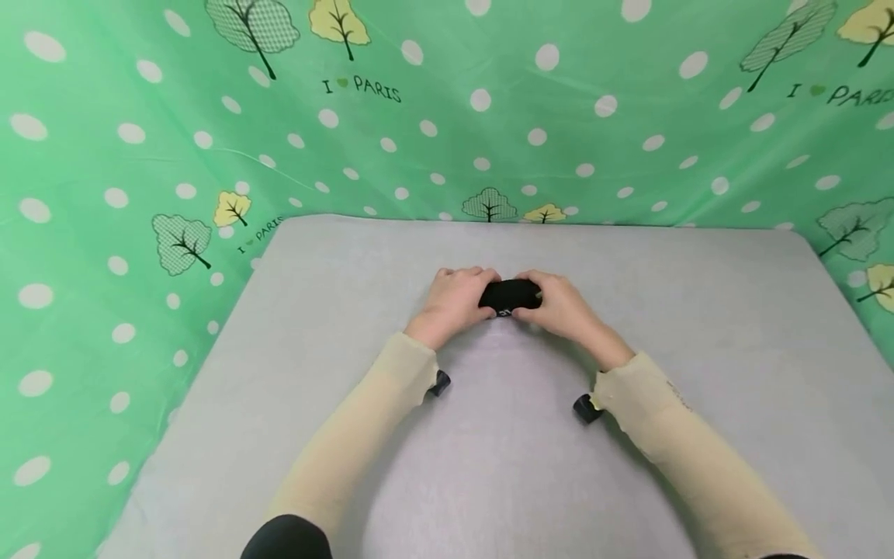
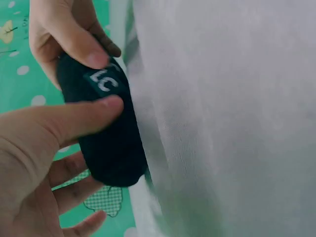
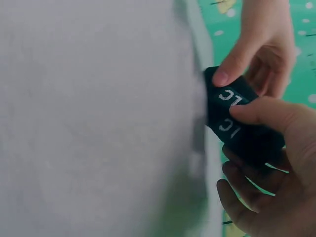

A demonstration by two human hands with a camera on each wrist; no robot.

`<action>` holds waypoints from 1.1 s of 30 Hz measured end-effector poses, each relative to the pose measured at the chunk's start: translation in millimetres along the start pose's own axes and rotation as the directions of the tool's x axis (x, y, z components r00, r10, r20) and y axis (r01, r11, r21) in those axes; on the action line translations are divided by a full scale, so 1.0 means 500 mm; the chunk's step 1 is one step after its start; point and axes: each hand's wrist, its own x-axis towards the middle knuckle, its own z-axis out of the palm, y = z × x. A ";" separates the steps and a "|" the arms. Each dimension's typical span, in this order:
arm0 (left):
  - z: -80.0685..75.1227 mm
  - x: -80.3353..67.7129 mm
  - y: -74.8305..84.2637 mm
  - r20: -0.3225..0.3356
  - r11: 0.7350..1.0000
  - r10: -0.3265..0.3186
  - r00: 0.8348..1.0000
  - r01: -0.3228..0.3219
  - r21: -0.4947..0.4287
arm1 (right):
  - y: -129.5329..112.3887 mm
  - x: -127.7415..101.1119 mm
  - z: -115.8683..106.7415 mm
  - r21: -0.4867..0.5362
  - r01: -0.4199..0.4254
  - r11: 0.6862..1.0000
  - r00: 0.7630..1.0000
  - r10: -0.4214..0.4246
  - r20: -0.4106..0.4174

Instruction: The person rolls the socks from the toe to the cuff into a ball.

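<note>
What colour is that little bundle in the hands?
Black bundle with white letters, clearest in the right wrist view.

Black rolled sock [image 1: 510, 296], white "LC" lettering, on table.

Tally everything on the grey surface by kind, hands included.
Black rolled fabric bundle: 1, held by both hands
Left hand: 1
Right hand: 1
Grey surface: 1
Total: 4

Both ends of the black bundle [image 1: 511, 296] are hidden under the left hand [image 1: 455, 299] and right hand [image 1: 559, 307], and its white lettering is partly covered by thumbs.
</note>
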 end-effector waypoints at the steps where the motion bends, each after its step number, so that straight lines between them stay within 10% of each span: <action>1: -0.001 -0.004 0.001 -0.009 1.000 0.009 1.000 -0.009 -0.017 | -0.004 -0.006 -0.005 0.002 0.002 1.000 1.000 -0.002 -0.001; 6: -0.005 -0.030 0.004 -0.064 0.981 0.047 0.997 -0.058 -0.184 | -0.026 -0.038 -0.029 0.048 0.062 0.997 0.998 -0.060 -0.032; 10: -0.008 -0.046 0.008 -0.058 0.913 0.057 0.997 -0.076 -0.400 | -0.037 -0.062 -0.042 0.172 0.099 0.980 0.995 -0.093 -0.044; 26: -0.009 -0.080 0.040 -0.078 0.408 0.087 0.993 -0.107 -0.907 | -0.056 -0.127 -0.070 0.401 0.170 0.900 0.983 -0.126 -0.134; 33: -0.010 -0.083 0.046 -0.113 0.414 0.078 0.990 -0.136 -0.900 | -0.062 -0.147 -0.078 0.492 0.282 0.824 0.948 -0.161 -0.273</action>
